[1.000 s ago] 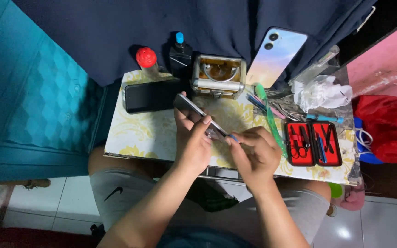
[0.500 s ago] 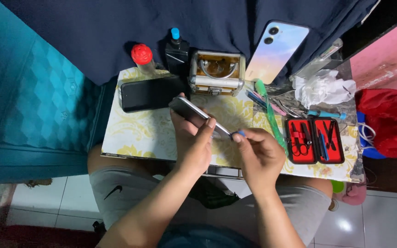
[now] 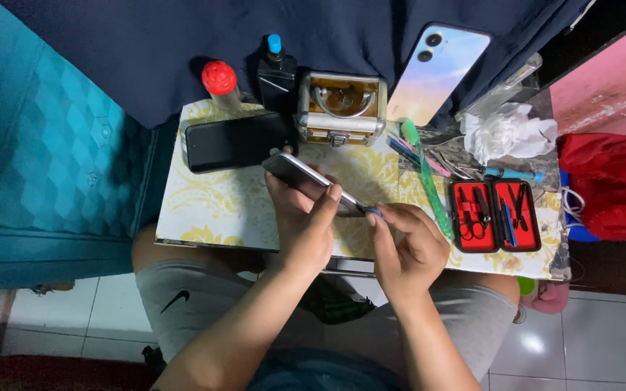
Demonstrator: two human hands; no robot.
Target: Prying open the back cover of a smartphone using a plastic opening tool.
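A glossy, glass-smooth phone (image 3: 313, 185) is catching light along its metallic-looking edge in the left hand (image 3: 300, 226), while the right hand (image 3: 409, 250) is pinching a small blue plastic-looking tool (image 3: 375, 213). The table (image 3: 211, 206) is showing a smooth printed covering in cream and yellow, with a matt black phone (image 3: 235, 140) lying at its far left and a shiny iridescent phone back (image 3: 437, 72) leaning on dark matt cloth (image 3: 146, 51). At the right, crumpled white tissue paper (image 3: 505, 132) is sitting beyond a red-lined tool case (image 3: 494, 216) holding metal tools, and a metal-framed small case (image 3: 342, 108) is gleaming.
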